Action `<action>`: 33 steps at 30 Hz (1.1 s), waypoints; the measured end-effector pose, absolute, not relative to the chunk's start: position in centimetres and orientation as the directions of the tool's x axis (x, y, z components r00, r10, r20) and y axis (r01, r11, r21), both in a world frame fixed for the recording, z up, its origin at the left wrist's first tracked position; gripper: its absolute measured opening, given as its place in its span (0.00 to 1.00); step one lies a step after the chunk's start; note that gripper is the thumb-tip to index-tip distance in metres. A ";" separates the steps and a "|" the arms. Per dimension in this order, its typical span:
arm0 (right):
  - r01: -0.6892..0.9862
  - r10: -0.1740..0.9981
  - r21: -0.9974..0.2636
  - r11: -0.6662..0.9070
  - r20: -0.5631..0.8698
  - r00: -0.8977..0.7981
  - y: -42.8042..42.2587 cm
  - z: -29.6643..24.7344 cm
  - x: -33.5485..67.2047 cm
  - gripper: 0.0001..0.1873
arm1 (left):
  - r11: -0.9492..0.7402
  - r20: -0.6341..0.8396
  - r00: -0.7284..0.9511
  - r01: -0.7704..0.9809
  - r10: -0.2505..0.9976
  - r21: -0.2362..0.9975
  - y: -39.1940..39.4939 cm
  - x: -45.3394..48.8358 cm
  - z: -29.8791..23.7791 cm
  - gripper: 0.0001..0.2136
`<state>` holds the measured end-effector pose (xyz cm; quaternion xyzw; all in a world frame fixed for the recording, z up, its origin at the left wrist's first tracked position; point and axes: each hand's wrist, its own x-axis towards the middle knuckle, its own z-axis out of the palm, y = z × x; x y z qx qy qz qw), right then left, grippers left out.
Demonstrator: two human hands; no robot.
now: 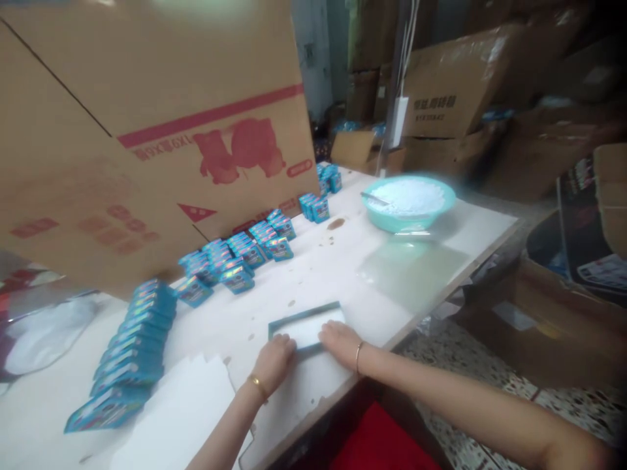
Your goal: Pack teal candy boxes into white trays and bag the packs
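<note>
A flat white card with a teal edge lies on the white table near its front edge. My left hand rests on the card's near left corner with its fingers curled down. My right hand presses on the card's near right corner, fingers bent onto it. Both wrists wear thin gold bracelets. A stack of white sheets lies just left of my left forearm.
Rows of small blue packets run along the table in front of a big tilted cardboard box. A teal basin of white powder sits at the far right. More cartons are piled behind and on the floor.
</note>
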<state>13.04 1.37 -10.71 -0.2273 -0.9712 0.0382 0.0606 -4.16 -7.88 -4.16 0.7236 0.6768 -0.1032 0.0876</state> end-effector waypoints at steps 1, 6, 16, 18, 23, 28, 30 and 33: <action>0.407 0.414 -0.107 0.907 0.051 -0.909 1.8 -10.4 12.9 0.05 | -0.074 -0.296 0.070 0.997 0.952 -0.003 -7.7 -4.1 -3.9 0.08; 0.315 0.329 -0.104 0.943 0.164 -0.930 5.1 -9.0 12.8 0.06 | -0.044 -0.332 0.061 0.997 0.941 0.060 -6.4 -2.9 -3.8 0.07; 0.603 0.927 -0.707 0.370 0.322 -0.191 6.9 -13.7 11.3 0.49 | -0.051 0.140 -0.008 0.909 0.990 0.414 9.1 -2.6 0.9 0.12; 0.619 0.914 -0.675 0.401 0.336 -0.227 7.5 -14.4 9.8 0.54 | -0.117 0.337 -0.011 0.926 0.941 0.358 15.5 -4.1 3.0 0.15; 0.675 0.914 -0.621 0.399 0.331 -0.236 13.8 -14.1 7.8 0.54 | 0.080 0.230 -0.122 0.980 0.965 0.182 32.7 -6.6 3.9 0.44; 0.649 0.891 -0.612 0.452 0.340 -0.300 20.1 -15.2 8.8 0.51 | 0.269 0.107 -0.280 0.957 0.954 0.109 43.6 -7.9 0.7 0.56; 0.628 0.887 -0.626 0.462 0.339 -0.315 20.7 -15.7 9.2 0.50 | 0.288 0.083 -0.294 0.955 0.952 0.077 45.1 -8.4 -0.7 0.54; 0.622 0.893 -0.640 0.450 0.311 -0.326 20.5 -16.1 9.5 0.50 | 0.269 0.135 -0.270 0.963 0.953 0.026 45.0 -8.7 -2.2 0.48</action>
